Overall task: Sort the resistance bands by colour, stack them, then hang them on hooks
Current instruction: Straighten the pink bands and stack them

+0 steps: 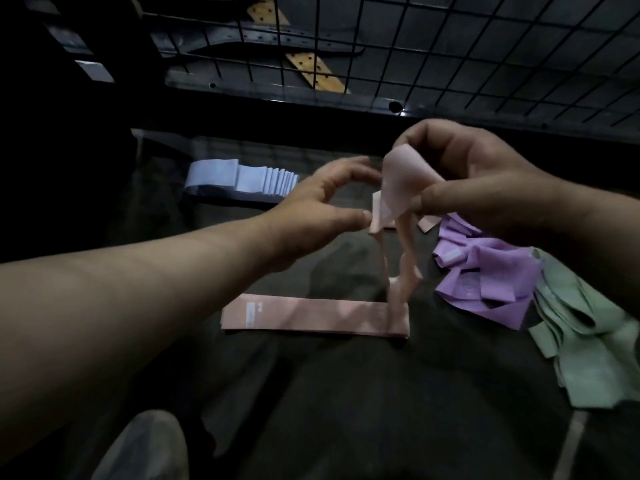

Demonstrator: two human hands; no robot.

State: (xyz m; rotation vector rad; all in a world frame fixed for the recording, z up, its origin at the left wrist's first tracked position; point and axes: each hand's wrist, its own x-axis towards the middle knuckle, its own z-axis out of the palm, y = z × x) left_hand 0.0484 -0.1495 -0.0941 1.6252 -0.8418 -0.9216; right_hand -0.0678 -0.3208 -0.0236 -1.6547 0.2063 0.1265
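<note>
pink band (403, 188) | right hand (485, 188) pinches it | left hand (322, 202) spread, thumb touching it | pink stack (311, 315) below

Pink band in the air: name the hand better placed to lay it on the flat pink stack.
Right. The right hand pinches the pink band, whose lower end hangs over the right end of the pink stack; the left hand is open beside it.

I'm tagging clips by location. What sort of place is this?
Likely a dim storeroom or workshop: a black wire grid stands behind, perforated metal rails lie beyond it, and the right hand holds a pink band over a dark cloth.
</note>
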